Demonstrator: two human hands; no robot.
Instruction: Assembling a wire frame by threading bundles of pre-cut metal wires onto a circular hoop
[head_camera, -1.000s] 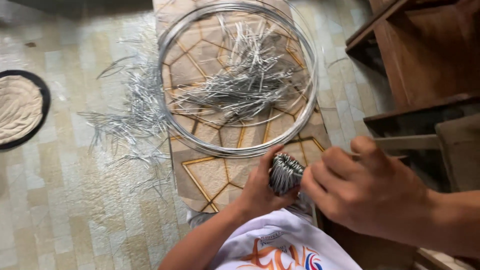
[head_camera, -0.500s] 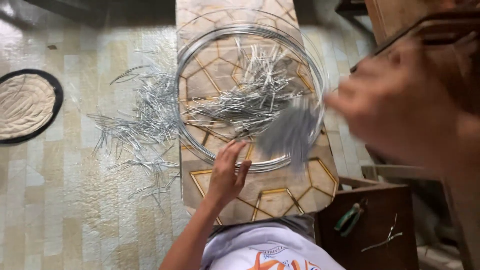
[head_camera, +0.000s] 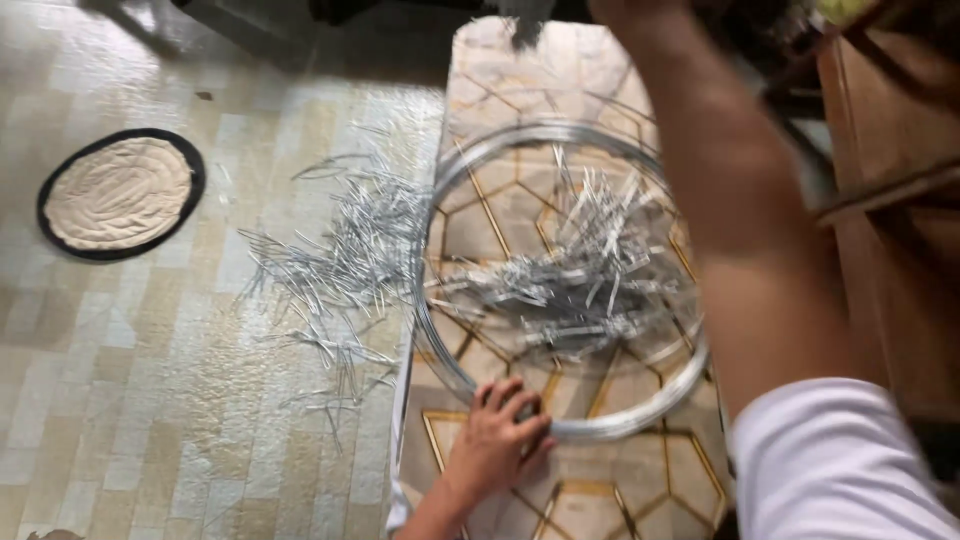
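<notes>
While the left hand (head_camera: 495, 440) lies low in the frame with its fingers curled over the near rim of a coil of wire (head_camera: 440, 340), the right arm (head_camera: 750, 250) reaches up along the right side of the frame, and its hand passes out of view at the top edge, so I cannot tell whether it is spread or gripping anything. The coil is a large ring of bright steel wire lying flat on a narrow table (head_camera: 520, 80) whose top has a marble look with gold hexagon lines. Inside the ring, in the middle of the frame, sits a loose heap of short cut wire pieces (head_camera: 570, 280). A second scatter of cut wire pieces (head_camera: 340, 270) lies on the tiled floor (head_camera: 150, 380), just left of the table's edge. In the upper left of the frame a round beige mat with a black border (head_camera: 118, 193) rests on the floor, well apart from the wire. Dark wooden furniture (head_camera: 900, 200) stands at the right edge.
</notes>
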